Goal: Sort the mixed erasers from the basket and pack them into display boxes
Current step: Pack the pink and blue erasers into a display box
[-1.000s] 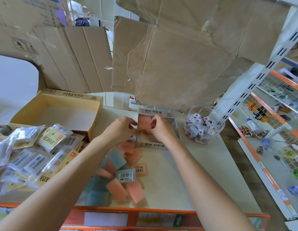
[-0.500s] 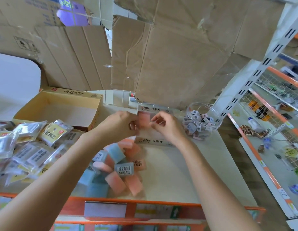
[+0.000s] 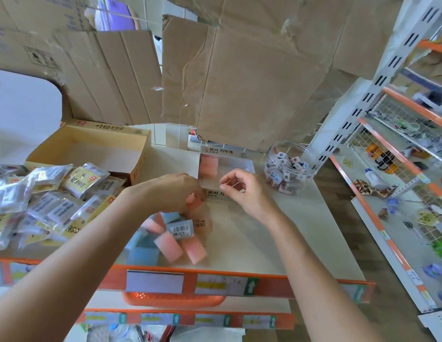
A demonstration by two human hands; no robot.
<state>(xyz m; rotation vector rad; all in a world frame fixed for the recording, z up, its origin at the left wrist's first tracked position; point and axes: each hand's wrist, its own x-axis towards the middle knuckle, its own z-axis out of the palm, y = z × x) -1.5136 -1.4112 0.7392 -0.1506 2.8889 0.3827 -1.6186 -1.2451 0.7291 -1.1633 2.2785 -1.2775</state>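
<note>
At centre frame, the left hand (image 3: 174,193) curls its fingers round a pink rectangular eraser (image 3: 193,201) atop the loose pink-and-blue eraser pile (image 3: 170,236); the right hand (image 3: 244,192), fingers loosely curled and empty, hovers over the white cardboard display box (image 3: 221,151).

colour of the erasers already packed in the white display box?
The packed erasers in the display box are salmon pink; the head view shows them best.

From where I stand, the shelf (image 3: 284,238) lies bare at its front right, an easy way in. The eraser pile (image 3: 170,240) crowds the middle of the front edge. Packets (image 3: 37,201) heap the left side and a yellow box (image 3: 111,128) fills the back left corner. The display box (image 3: 224,151) and a clear jar (image 3: 289,166) line the back edge.
</note>
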